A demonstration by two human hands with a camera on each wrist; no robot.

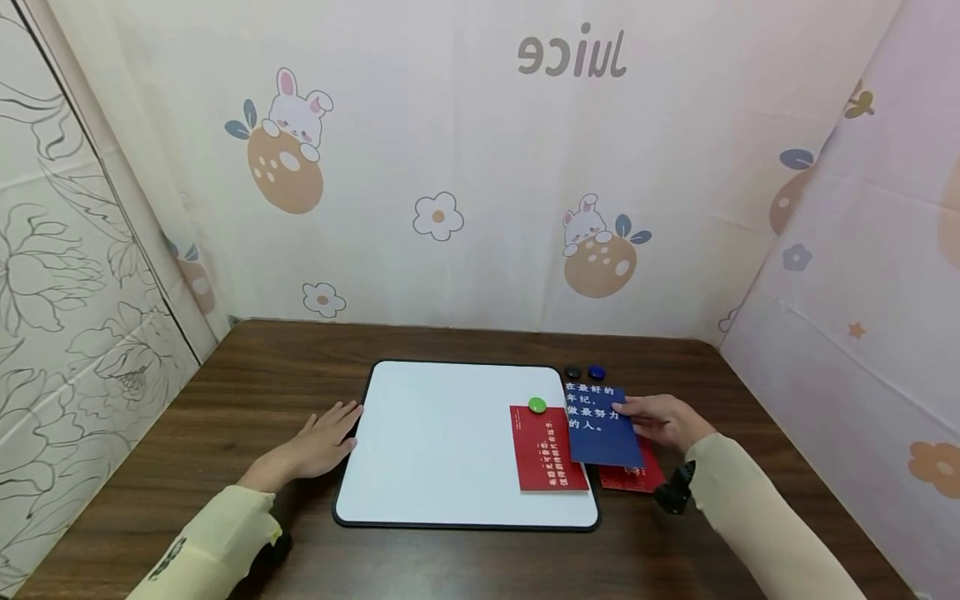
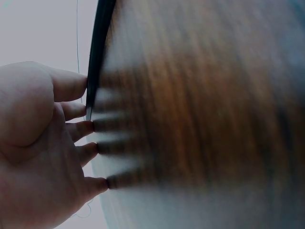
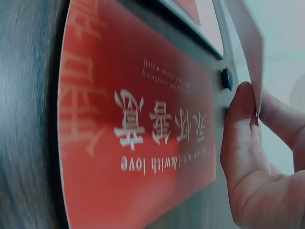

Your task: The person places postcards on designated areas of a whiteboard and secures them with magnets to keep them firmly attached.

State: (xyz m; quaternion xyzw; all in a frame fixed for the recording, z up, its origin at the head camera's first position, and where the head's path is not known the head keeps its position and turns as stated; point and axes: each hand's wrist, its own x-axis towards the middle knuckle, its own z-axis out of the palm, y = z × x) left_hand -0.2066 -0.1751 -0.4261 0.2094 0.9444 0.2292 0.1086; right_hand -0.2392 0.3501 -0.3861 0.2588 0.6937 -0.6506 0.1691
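Blue card is pinched in right grip — left grip palm-down.

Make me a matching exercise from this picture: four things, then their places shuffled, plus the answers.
1. green disc
2. blue card
3. left hand
4. blue disc

A. pinched by the right hand
B. immediately right of the black disc
C. against the left edge of the whiteboard
D. at the top edge of a red card

Pairs: 1-D; 2-A; 3-C; 4-B
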